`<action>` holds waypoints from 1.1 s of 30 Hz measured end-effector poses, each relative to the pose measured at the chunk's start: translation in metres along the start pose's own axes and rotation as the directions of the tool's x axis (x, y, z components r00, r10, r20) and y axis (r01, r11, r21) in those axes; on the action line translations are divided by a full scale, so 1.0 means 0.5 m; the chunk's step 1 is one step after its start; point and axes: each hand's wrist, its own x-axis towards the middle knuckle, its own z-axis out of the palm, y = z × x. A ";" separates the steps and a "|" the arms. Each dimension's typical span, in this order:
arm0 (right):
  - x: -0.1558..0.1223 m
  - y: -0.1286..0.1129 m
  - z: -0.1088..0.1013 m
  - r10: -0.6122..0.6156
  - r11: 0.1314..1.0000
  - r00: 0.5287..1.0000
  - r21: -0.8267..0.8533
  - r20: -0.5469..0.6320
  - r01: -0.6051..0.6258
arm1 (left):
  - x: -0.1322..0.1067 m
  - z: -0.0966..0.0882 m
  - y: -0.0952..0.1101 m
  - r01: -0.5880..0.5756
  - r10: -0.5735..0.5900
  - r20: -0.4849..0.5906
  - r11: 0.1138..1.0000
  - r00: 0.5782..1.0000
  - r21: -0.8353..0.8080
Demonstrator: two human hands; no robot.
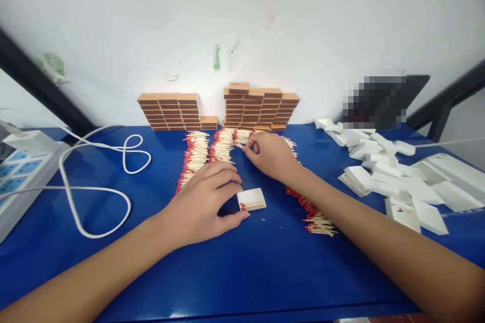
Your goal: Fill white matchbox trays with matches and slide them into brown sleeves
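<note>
A small white matchbox tray (257,195) lies on the blue table with several red-tipped matches (253,206) along its near side. My left hand (206,201) steadies the tray's left end, thumb in front and fingers behind. Farther back, my right hand (271,153) is closed in a pinch, and a pale matchstick (239,145) shows at its fingertips. Long rows of loose matches (197,148) lie behind and beside my left hand. Another heap of matches (321,224) reaches out from under my right forearm, which hides part of it.
Stacked brown matchboxes (170,110) and a second stack (252,108) stand against the wall. White folded card pieces (401,181) are piled at right, near a dark, partly pixelated object (413,95). A white cable (127,206) and power strip (34,171) occupy the left.
</note>
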 end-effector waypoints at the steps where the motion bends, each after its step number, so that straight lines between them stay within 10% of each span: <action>1: -0.002 0.000 0.003 -0.003 1.000 1.000 -0.008 0.005 0.004 | 0.000 0.000 0.000 -0.001 0.001 0.001 1.000 1.000 0.000; 19: -0.039 0.008 -0.036 -0.019 0.982 0.972 -0.179 0.234 0.062 | 0.004 -0.003 -0.005 0.010 -0.010 0.011 1.000 1.000 0.006; 33: -0.095 0.030 -0.096 -0.147 0.989 0.946 0.040 0.288 0.142 | 0.005 -0.006 -0.014 0.053 -0.052 -0.010 0.996 0.999 0.071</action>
